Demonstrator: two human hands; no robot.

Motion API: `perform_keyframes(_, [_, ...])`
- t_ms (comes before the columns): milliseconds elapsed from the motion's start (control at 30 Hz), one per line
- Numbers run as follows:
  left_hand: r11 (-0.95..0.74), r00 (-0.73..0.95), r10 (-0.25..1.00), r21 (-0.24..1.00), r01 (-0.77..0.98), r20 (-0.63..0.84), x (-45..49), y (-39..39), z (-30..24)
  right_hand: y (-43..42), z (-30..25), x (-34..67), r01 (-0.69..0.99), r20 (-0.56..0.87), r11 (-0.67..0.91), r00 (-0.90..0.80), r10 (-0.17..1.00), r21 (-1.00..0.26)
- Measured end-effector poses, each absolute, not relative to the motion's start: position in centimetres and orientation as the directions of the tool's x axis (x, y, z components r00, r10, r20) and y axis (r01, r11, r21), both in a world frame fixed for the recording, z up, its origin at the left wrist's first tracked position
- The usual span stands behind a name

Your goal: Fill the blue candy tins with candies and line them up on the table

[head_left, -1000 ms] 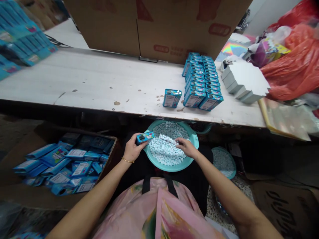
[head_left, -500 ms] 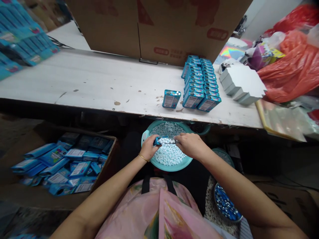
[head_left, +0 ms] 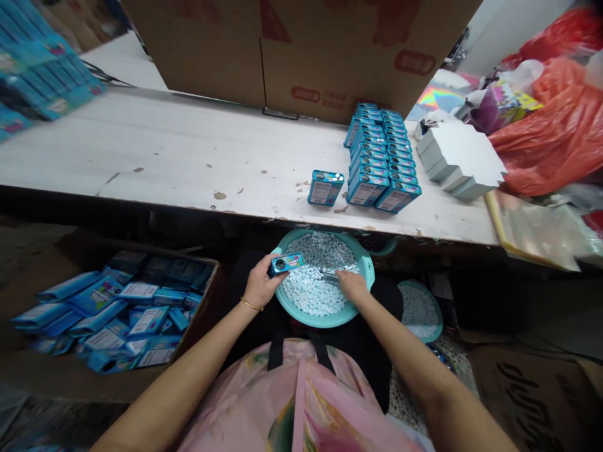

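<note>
Grips a blue container [head_left: 288,263] in the left hand [head_left: 260,282], with the dark circle upward, above the left side of a teal basin [head_left: 325,322] of white pellets [head_left: 308,300]. Holds a grey scoop [head_left: 330,277] in the closed right hand [head_left: 352,287], down at the pellets. Faces upright blue containers [head_left: 397,197] on a white table [head_left: 188,150], with loose containers [head_left: 147,321] jumbled in a carton [head_left: 61,380] at left.
</note>
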State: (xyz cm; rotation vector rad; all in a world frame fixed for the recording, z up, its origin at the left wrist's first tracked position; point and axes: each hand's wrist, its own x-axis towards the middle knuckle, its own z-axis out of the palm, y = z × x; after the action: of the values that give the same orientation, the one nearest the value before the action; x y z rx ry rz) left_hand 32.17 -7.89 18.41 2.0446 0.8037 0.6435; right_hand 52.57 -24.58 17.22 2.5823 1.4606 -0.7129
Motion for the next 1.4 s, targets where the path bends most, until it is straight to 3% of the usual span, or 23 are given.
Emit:
perform_keyframes(133, [-0.421,0.615,0.774,0.846,0.326,0.148,31.2,-7.4,19.5,-21.5,13.0,48.6,0.79,-0.368,-0.505,0.381,0.848,-0.348])
perform_keyframes(267, [-0.391,0.573,0.808,0.85,0.352,0.134,30.3,-6.9,20.0,-20.5,12.2,48.4,0.725,-0.324,-0.475,0.353,0.878,-0.499])
perform_keyframes(500, [-0.409,0.572,0.806,0.843,0.351,0.153,30.6,-7.0,19.1,-24.7,18.6,53.1,0.597,-0.219,-0.367,0.308,0.926,-0.713])
perform_keyframes(700, [-0.51,0.702,0.692,0.801,0.314,0.165,33.3,-9.2,17.6,-25.9,26.7,53.7,0.739,-0.202,-0.295,0.216,0.955,-0.605])
perform_keyframes(900, [-0.61,0.783,0.585,0.751,0.253,0.212,34.8,-10.8,17.2,-24.5,30.7,51.2,0.942,-0.306,-0.291,0.23,0.924,-0.168])
perform_keyframes(1033, [-0.625,0.793,0.571,0.738,0.254,0.211,34.9,-10.9,16.7,-23.9,32.4,49.2,0.968,-0.332,-0.253,0.239,0.913,0.002])
perform_keyframes(1167, [-0.586,0.775,0.601,0.768,0.259,0.197,34.6,-10.7,16.3,-24.6,32.7,49.8,0.97,-0.311,-0.241,0.242,0.919,0.041])
perform_keyframes(1267, [-0.535,0.749,0.639,0.801,0.268,0.176,33.8,-10.2,16.4,-25.9,30.0,52.4,0.944,-0.289,-0.327,0.321,0.902,0.028])
perform_keyframes(1400, [-0.473,0.695,0.703,0.829,0.3,0.149,32.2,-9.2,17.3,-26.2,22.2,53.9,0.852,-0.391,-0.508,0.428,0.815,-0.128])
